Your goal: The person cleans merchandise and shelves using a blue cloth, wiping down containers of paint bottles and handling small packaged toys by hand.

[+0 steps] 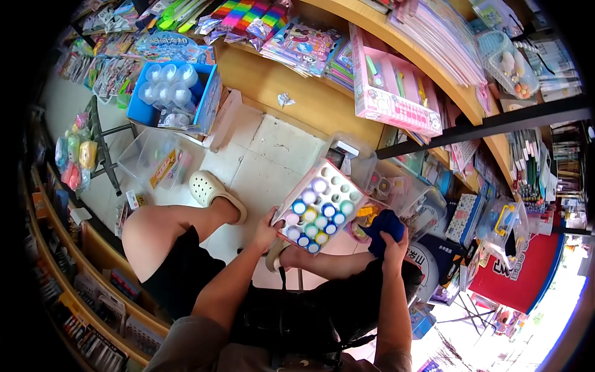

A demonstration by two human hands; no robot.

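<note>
My left hand grips the left edge of a shallow box with a white holed insert, tilted above my lap. Rows of small round-capped containers sit in its holes, with white, blue, green, yellow and lilac colours showing. Several holes at its upper right end hold nothing. To the right of the box, my right hand is closed around a bunched dark blue cloth. The cloth is apart from the containers. Part of my left fingers is hidden by the box.
Beyond my knees are a blue carton of clear-lidded cups and a clear plastic bin. A pink display box juts from the wooden shelf. Clear tubs crowd the right side. A metal stool frame stands left.
</note>
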